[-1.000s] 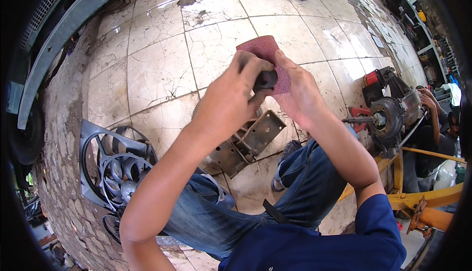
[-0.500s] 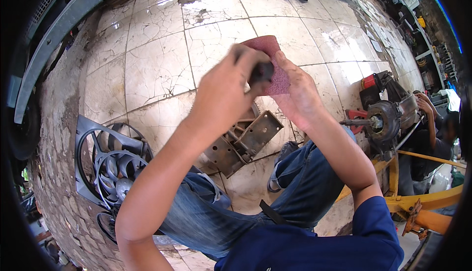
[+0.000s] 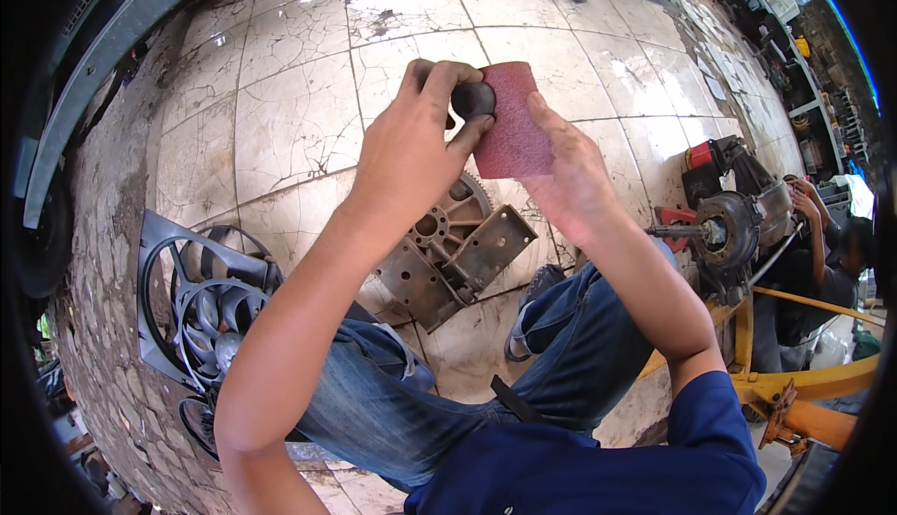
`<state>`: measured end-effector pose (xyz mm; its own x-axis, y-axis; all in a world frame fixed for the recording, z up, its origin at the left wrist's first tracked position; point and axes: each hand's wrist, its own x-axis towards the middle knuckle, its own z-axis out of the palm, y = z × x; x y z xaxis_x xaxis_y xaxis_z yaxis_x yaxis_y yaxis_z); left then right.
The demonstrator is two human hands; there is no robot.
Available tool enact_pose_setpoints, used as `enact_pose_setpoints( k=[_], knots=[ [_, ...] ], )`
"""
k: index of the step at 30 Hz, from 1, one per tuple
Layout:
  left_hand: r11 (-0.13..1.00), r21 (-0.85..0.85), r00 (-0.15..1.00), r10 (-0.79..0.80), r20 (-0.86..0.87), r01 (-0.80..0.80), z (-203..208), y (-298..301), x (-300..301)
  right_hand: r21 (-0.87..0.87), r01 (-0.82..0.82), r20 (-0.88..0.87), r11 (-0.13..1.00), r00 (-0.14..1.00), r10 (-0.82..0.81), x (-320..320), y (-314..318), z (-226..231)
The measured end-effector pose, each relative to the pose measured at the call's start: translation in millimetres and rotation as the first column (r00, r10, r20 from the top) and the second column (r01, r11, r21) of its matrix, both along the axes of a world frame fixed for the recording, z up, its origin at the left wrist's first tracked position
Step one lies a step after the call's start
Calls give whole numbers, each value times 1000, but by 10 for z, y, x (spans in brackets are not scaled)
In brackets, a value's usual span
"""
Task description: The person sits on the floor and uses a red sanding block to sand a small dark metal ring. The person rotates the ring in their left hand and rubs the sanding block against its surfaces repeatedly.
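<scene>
Head view is showing a small dark round part being pinched between the thumb and fingertips of the left hand, pressed against a sheet of reddish sandpaper. The right hand is backing the sandpaper from its right side, fingers lying flat along the sheet and supporting it rather than clenching. Just below the grip, rusty metal brackets and a toothed wheel are lying on the cracked tile floor. Farther down and left, a black fan shroud is resting. Well off to the right, a motor on a yellow frame is standing.
</scene>
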<state>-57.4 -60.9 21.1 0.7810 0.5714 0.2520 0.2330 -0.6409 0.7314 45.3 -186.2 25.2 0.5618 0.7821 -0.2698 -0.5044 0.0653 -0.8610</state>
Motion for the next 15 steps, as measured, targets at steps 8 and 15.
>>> enact_pose_setpoints(
  k=[8,15],
  knots=[
    [976,91,980,-199,15,197,-39,-296,-30,27,34,-38,999,999,-33,75,-1,-78],
    [997,65,999,-37,35,34,-103,-133,-2,64,-3,-50,998,999,7,1,9,-26]
  ],
)
